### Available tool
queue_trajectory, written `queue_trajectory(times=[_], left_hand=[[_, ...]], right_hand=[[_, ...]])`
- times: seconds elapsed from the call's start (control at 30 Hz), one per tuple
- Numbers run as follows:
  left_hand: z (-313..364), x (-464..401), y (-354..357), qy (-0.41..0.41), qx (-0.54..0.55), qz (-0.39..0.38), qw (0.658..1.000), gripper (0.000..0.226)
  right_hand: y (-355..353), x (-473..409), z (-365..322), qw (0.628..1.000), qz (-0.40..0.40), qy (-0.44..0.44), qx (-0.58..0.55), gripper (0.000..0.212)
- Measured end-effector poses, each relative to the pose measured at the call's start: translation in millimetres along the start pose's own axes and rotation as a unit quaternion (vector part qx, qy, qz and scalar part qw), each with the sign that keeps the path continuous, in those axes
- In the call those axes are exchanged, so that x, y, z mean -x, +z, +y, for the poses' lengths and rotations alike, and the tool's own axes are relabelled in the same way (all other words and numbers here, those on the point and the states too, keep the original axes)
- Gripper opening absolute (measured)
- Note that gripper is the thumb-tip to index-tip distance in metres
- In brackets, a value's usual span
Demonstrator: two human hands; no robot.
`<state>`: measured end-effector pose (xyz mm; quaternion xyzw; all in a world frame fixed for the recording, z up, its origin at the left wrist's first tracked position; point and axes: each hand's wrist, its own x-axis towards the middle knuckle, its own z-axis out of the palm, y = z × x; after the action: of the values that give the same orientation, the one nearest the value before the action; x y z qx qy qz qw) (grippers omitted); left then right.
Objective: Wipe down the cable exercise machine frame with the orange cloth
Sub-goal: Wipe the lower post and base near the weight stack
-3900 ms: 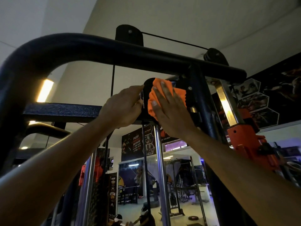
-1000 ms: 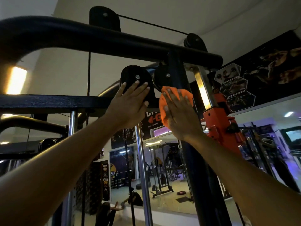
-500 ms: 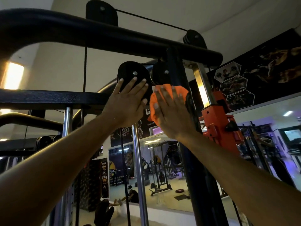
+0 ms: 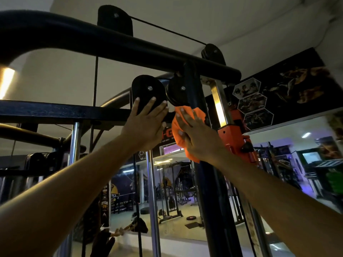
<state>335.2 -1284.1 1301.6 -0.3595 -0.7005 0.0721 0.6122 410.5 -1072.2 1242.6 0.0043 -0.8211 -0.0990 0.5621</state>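
The cable machine frame is dark: a thick top tube [image 4: 111, 45], a flat crossbar [image 4: 55, 112] and an upright post [image 4: 209, 191]. My right hand [image 4: 200, 138] presses the orange cloth [image 4: 175, 126] against the upright post just below a round pulley [image 4: 178, 91]. Its fingers lie over the cloth and the thumb tucks into the fabric. A corner of the cloth hangs below my palm. My left hand [image 4: 146, 127] rests flat, fingers spread, on the black pulley cover [image 4: 146, 88] at the end of the crossbar.
An orange sliding carriage [image 4: 233, 138] sits on a chrome rail [image 4: 219, 104] right of the post. A chrome guide rod [image 4: 152, 201] and thin black cables run down beneath my hands. Beyond them a wall mirror [image 4: 185, 191] reflects gym equipment. Posters line the right wall.
My right hand has slid the cloth down and right along the post, and the cloth now bunches under the palm. My left hand stays on the pulley cover.
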Motion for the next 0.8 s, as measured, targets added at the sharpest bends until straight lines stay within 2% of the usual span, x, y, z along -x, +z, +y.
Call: queue_trajectory(times=[0.17,0.27,0.33,0.6,0.8], left_hand=[[18,1,5,0.029,0.056,-0.015,0.998,0.060],[27,-8,-4,0.045,0.185,0.022,0.981,0.049],[36,-17,-10,0.056,0.228,0.045,0.971,0.040],[55,-67,-36,0.041,0.211,0.069,0.974,0.037],[48,-106,-36,-0.011,0.141,0.104,0.985,0.029]], right_hand=[[-34,17,27,0.998,-0.053,-0.020,-0.017,0.060],[-53,23,41,0.998,-0.026,0.032,-0.047,0.057],[-65,24,55,0.997,-0.006,0.051,-0.057,0.057],[-81,-13,96,0.994,0.069,0.020,-0.085,0.057],[-37,-55,100,0.980,0.121,0.007,-0.156,0.062]])
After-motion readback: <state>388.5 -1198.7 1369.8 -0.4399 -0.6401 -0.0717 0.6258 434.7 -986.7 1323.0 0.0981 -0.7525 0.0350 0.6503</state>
